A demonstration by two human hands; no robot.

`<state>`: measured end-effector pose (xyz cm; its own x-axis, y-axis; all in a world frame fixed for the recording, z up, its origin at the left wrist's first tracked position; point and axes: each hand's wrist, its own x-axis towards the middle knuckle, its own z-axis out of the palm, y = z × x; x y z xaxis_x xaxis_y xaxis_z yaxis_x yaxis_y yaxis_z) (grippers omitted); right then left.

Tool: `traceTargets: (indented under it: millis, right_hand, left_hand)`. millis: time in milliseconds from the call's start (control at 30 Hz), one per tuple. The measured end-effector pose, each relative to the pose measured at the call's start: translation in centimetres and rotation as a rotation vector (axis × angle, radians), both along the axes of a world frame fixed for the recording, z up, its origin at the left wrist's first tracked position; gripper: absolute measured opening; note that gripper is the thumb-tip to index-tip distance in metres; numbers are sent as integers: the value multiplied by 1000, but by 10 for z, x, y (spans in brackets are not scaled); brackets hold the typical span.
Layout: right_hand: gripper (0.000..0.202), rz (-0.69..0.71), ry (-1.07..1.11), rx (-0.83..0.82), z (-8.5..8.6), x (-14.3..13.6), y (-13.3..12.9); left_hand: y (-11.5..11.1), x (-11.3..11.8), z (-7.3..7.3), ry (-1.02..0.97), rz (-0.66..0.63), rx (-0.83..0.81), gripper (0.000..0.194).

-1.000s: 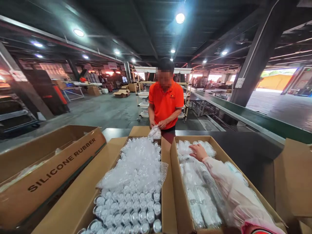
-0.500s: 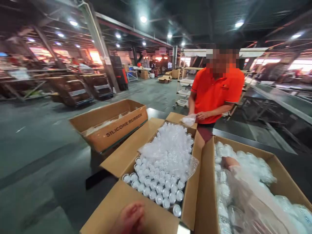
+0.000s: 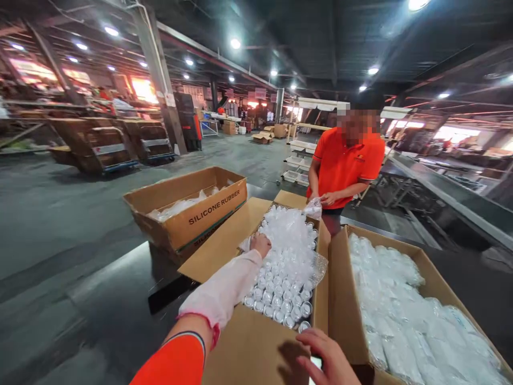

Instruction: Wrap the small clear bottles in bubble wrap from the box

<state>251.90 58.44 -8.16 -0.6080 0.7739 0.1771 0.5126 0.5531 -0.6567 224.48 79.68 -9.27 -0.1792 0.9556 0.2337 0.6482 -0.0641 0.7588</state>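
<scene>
Our right hand (image 3: 331, 355) is spread, our left hand (image 3: 261, 244), grip unclear, is at the bubble bags (image 3: 285, 227) atop the cans (image 3: 286, 307) in the box (image 3: 252, 345), likely light, slippery, best pinched by an edge.

Bubble wrap (image 3: 285, 229) partly hides the silver-topped containers (image 3: 286, 306) beneath.

We note a dark ceiling (image 3: 304, 32) with glaring lamps (image 3: 235, 43), a distant opening (image 3: 144, 90) overexposed, shadow beside the right hand (image 3: 326, 355) on a carton flap (image 3: 240, 342), and stretched, softened margins.
</scene>
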Motion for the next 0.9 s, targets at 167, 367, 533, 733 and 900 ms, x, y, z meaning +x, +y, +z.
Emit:
traceTargets:
  millis: [167, 367, 533, 733, 900]
  right_hand:
    - [38, -212, 263, -243, -9, -25, 6]
    - [91, -696, 634, -221, 21, -40, 58]
    - [65, -527, 764, -501, 20, -37, 60]
    - [53, -377, 743, -551, 16, -23, 28]
    - [48, -182, 518, -584, 35, -16, 20]
  left_hand:
    - [4, 3, 34, -317, -54, 83, 20]
    - [-72, 34, 45, -631, -452, -73, 39]
    - [-131, 32, 41, -931, -598, -268, 54]
    - [-154, 23, 32, -917, -593, -452, 57]
    - [-171, 36, 18, -794, -608, -447, 34]
